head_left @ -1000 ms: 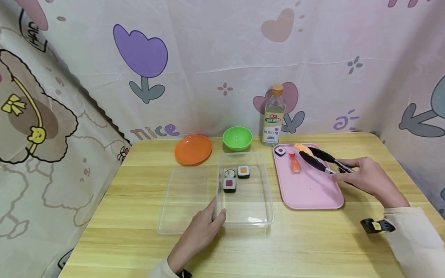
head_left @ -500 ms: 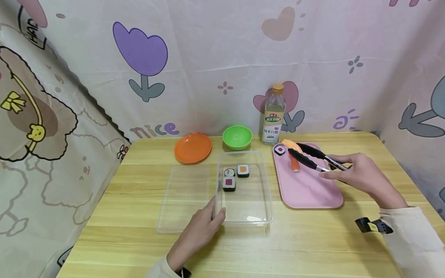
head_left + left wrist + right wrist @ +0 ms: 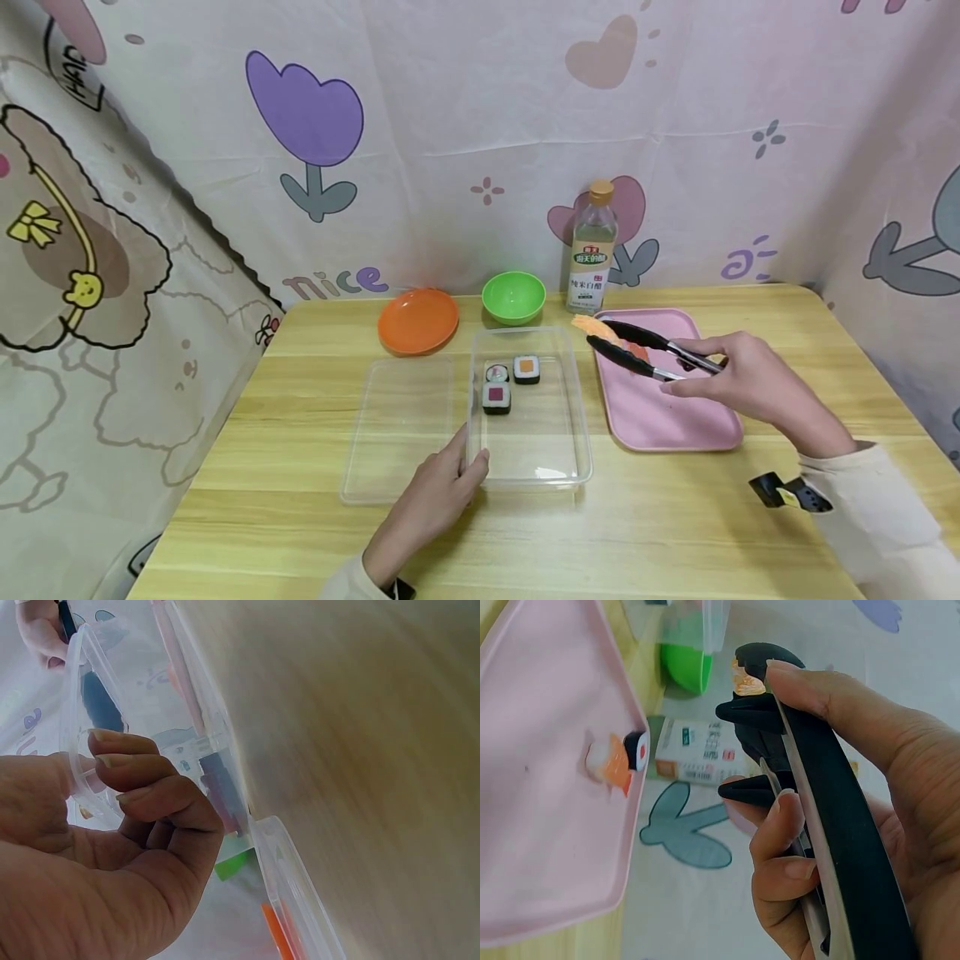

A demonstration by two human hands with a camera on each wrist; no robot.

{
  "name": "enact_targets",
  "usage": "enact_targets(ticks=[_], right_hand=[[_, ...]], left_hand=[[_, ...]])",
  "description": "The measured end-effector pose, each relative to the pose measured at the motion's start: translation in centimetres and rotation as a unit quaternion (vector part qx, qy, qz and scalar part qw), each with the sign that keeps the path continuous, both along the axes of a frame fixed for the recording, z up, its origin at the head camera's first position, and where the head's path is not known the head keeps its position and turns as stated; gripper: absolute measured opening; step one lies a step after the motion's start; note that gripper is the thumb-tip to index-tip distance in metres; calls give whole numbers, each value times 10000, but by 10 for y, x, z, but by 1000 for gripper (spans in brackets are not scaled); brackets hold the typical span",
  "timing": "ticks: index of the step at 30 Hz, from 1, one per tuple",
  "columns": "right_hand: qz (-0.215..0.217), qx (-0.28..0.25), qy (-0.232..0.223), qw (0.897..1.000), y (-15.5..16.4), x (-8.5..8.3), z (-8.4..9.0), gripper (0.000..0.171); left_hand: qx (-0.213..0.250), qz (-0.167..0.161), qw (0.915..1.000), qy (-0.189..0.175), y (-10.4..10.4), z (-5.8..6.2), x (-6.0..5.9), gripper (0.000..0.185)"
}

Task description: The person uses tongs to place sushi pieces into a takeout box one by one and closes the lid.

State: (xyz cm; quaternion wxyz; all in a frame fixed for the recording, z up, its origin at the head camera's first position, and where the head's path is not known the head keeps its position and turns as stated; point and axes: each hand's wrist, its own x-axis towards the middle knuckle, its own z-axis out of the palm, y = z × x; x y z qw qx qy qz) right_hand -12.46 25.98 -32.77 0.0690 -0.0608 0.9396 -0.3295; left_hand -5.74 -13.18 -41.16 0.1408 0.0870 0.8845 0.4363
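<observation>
Three sushi rolls (image 3: 504, 382) sit in clear container (image 3: 558, 467), far-left part. Left hand (image 3: 435, 500) grips container's near-left rim, fingers curled over edge. Right hand (image 3: 742, 385) squeezes black tongs (image 3: 637, 350); tips clamp orange salmon nigiri (image 3: 596, 327) in air over pink tray (image 3: 675, 417) far-left corner, just beside container. Shrimp nigiri and roll on tray, seen from right wrist view.

The left hand (image 3: 438, 492) reaches in from six o'clock, fingers curled and thumb pinching toward one o'clock. The right hand (image 3: 738, 385) enters from four o'clock, forearm raised, fingers clenched and pointing toward ten o'clock.
</observation>
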Motion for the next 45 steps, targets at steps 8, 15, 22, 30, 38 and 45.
enact_targets(ticks=[8, 15, 22, 30, 38, 45], right_hand=[[473, 25, 460, 9978, -19, 1, 1, 67], [757, 169, 594, 9952, -35, 1, 4, 65], [1013, 156, 573, 9931, -50, 2, 4, 58], [1337, 291, 430, 9897, -68, 5, 6, 59], [1624, 496, 339, 9849, -86, 7, 4, 59], [1868, 733, 343, 9791, -102, 7, 1, 57]], left_hand=[[14, 21, 10000, -27, 1, 0, 0, 53], [-10, 42, 10000, -52, 1, 1, 0, 53], [-15, 46, 9999, -108, 1, 1, -2, 56], [3, 25, 10000, -90, 1, 1, 0, 54], [55, -55, 9999, -87, 2, 0, 1, 53], [91, 4, 9999, -121, 2, 0, 0, 54]])
